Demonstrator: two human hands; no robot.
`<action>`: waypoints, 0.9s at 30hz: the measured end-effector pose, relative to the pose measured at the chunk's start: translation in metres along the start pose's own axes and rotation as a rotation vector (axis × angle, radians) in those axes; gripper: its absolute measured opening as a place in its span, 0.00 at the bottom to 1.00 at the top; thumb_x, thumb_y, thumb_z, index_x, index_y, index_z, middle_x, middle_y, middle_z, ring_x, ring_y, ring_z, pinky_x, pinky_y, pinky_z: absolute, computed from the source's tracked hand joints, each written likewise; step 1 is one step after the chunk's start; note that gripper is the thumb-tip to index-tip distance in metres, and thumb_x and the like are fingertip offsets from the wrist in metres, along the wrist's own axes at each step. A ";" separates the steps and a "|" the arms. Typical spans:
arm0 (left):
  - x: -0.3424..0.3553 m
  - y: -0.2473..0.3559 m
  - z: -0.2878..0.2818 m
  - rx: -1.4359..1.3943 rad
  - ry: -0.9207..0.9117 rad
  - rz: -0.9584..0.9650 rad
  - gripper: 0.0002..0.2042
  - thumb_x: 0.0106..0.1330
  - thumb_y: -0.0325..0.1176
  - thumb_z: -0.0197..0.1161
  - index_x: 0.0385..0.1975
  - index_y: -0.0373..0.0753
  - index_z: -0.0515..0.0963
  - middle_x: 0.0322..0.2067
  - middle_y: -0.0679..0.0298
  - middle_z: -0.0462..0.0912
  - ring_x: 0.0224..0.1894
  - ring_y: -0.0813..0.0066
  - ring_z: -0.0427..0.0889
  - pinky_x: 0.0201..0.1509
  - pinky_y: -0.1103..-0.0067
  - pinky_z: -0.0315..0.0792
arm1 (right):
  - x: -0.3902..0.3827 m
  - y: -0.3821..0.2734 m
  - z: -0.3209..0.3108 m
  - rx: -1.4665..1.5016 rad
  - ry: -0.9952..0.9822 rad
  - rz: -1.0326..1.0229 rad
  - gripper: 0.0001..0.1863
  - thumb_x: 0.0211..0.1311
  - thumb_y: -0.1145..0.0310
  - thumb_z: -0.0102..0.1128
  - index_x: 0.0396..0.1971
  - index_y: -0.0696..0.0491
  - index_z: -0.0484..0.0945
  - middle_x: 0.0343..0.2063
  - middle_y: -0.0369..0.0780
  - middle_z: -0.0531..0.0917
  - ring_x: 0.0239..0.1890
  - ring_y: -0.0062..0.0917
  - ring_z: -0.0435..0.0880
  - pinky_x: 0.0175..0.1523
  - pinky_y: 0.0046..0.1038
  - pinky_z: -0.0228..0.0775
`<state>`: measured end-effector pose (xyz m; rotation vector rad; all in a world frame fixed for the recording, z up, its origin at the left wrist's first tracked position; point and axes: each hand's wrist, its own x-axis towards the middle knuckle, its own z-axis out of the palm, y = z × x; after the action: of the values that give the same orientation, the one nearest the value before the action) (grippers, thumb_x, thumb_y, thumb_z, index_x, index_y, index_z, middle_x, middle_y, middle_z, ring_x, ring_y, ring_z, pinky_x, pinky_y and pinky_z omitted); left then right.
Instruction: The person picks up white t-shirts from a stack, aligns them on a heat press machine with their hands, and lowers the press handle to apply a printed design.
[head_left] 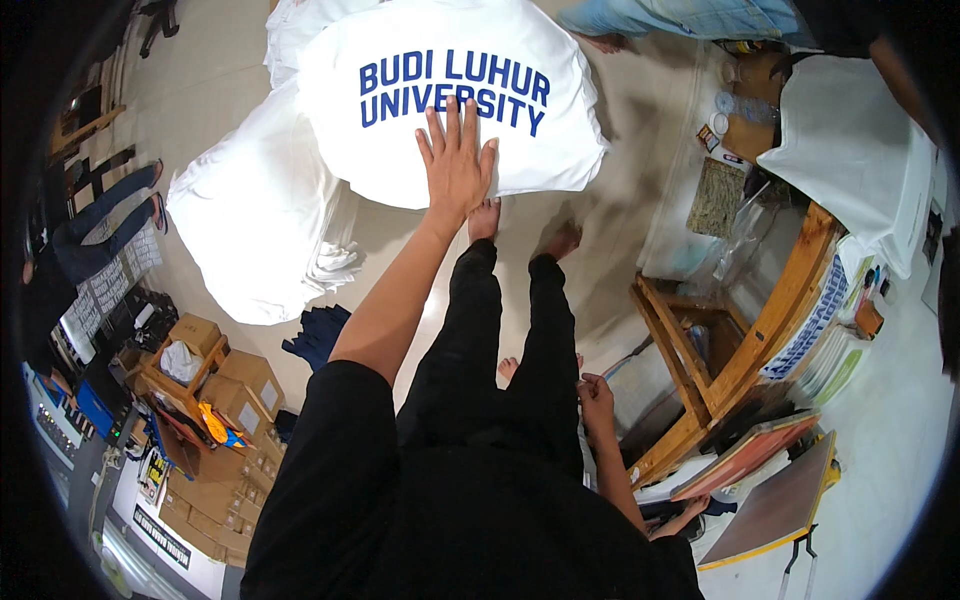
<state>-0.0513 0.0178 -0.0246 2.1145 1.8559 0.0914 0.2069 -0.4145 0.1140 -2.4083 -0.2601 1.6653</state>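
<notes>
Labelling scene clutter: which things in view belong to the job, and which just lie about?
Job:
white cloth with blue lettering, left hand on it
white cloth pile beside it, likely

Lying about, apparently:
cardboard boxes
dark blue cloth
yellow-edged panel

On your left, brown cardboard boxes (242, 387) sit piled near a dark blue cloth (318, 334); on your right, a wooden frame (724, 392) stands near a reddish panel (750, 455) and a yellow-edged panel (770, 503).

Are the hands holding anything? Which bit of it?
Nothing looks held. The left hand lies flat and spread on the white cloth, partly over its blue lettering. The right hand is curled; nothing shows in it, though its palm is hidden.
</notes>
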 end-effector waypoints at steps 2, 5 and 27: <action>0.002 0.002 0.001 -0.062 -0.003 0.008 0.38 0.79 0.54 0.47 0.81 0.37 0.49 0.81 0.48 0.45 0.82 0.35 0.37 0.80 0.42 0.35 | -0.002 -0.018 0.000 0.015 -0.026 0.007 0.15 0.72 0.67 0.64 0.51 0.60 0.79 0.38 0.40 0.87 0.41 0.22 0.85 0.50 0.25 0.75; 0.004 0.007 0.005 -0.100 0.001 0.019 0.40 0.79 0.55 0.47 0.80 0.32 0.48 0.81 0.47 0.44 0.82 0.35 0.36 0.81 0.43 0.34 | 0.000 -0.022 0.001 0.005 -0.027 0.003 0.15 0.72 0.67 0.65 0.51 0.60 0.79 0.39 0.41 0.87 0.41 0.22 0.85 0.51 0.25 0.75; -0.007 -0.066 -0.015 -0.078 0.140 -0.245 0.37 0.79 0.56 0.44 0.81 0.41 0.49 0.81 0.49 0.46 0.82 0.41 0.39 0.82 0.45 0.35 | -0.010 -0.019 -0.007 0.075 -0.066 0.056 0.16 0.75 0.66 0.60 0.56 0.58 0.76 0.43 0.40 0.88 0.44 0.23 0.86 0.49 0.27 0.79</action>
<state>-0.1197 0.0204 -0.0278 1.8561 2.1395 0.2558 0.2090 -0.3995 0.1304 -2.3293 -0.1394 1.7487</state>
